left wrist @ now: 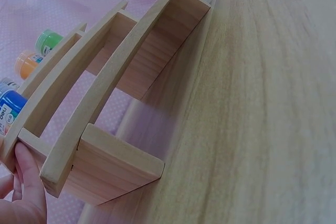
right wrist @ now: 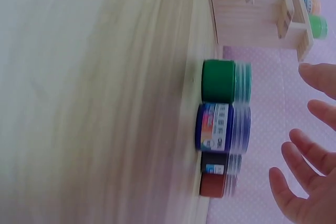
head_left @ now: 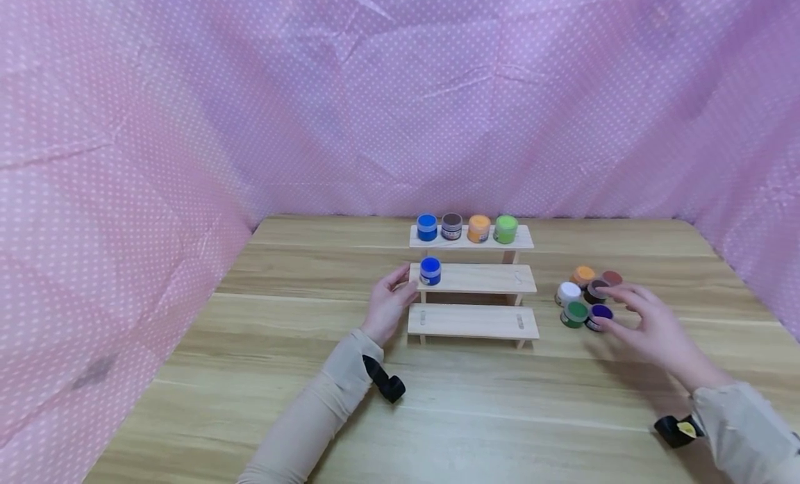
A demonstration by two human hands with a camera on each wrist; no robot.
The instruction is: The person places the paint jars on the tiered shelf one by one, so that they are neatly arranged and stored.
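My left hand (head_left: pixel 389 309) holds the left end of the middle tier of a stepped wooden rack (head_left: pixel 478 279), its fingers under the board in the left wrist view. A blue paint jar (head_left: pixel 430 271) stands on that tier close by. My right hand (head_left: pixel 653 328) is over a cluster of paint jars, thumb and fingers spread and holding nothing. The purple jar (head_left: pixel 600 317) and black jar (head_left: pixel 596 291) are nearest its fingertips. Grouped with them are a green jar (head_left: pixel 574 314), a white jar (head_left: pixel 568 294), an orange jar (head_left: pixel 584 276) and a reddish-brown jar (head_left: pixel 612 279).
Along the top tier stand a lighter blue jar (head_left: pixel 427 227), a dark brown jar (head_left: pixel 451 226), a light orange jar (head_left: pixel 478 228) and a light green jar (head_left: pixel 505 229). A pink dotted curtain (head_left: pixel 387 109) surrounds the wooden table (head_left: pixel 300 380) behind and at the sides.
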